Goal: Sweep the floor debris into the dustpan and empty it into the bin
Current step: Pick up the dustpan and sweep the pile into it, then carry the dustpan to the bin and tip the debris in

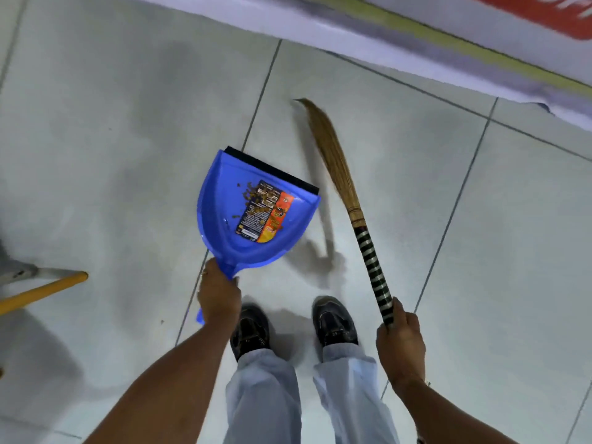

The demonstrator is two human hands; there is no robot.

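Note:
A blue dustpan with a black rubber lip and a coloured label hangs in front of me above the grey tiles. Brown debris lies scattered over its label. My left hand grips its handle from behind. My right hand holds the black-and-white striped handle of a straw broom. The broom's brown bristles point away from me, to the right of the dustpan, and curl at the tip. No bin is in view.
A white banner with yellow and red print lies along the floor at the top right. A yellow pole and a grey metal part jut in from the left edge. My two black shoes stand below the dustpan.

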